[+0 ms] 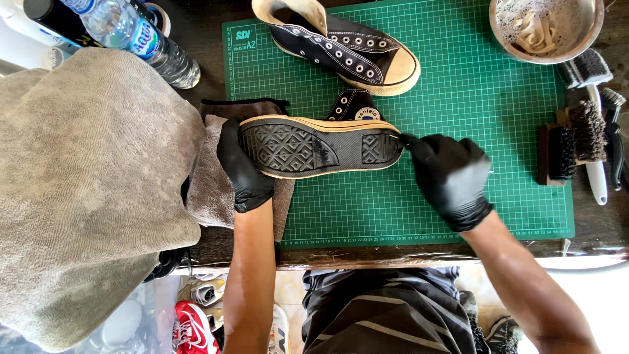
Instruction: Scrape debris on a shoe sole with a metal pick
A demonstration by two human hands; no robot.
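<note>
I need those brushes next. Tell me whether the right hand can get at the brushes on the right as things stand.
Probably yes. The right hand pinches the toe of the upturned shoe, and only bare green mat lies between it and the brushes.

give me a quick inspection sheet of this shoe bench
surface: green cutting mat on a dark table.
job's things: black shoe held sole up on its side; cloth under its heel end.
clutter: second shoe, bowl of suds, brushes, bottle, big towel.
grippers: left hand in a black glove grips the heel end; right hand, also gloved, pinches at the toe.
cables: nothing seen.
surroundings: more shoes on the floor below.
</note>
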